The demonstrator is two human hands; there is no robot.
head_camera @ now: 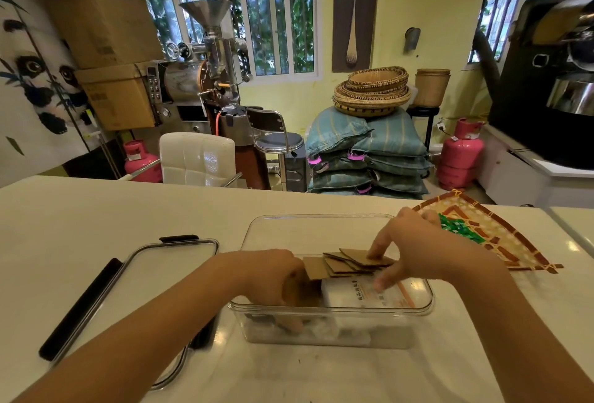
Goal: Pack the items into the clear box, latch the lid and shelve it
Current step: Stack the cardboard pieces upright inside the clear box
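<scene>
Head view, cardboard pieces [348,263] between both hands' grip

A pale, cream-coloured counter [96,216] fills the lower half of the frame, its far edge running across the middle of the picture. At lower centre the clear box [334,325] stands directly on it, open at the top. Just left of the box, at lower left of the frame, the clear lid [144,277] lies flat on the counter, with black latches along its edges. At right of centre a woven tray [514,245] with a brown-and-cream pattern rests on the counter behind the box, near the counter's far edge; something green lies on it.
</scene>
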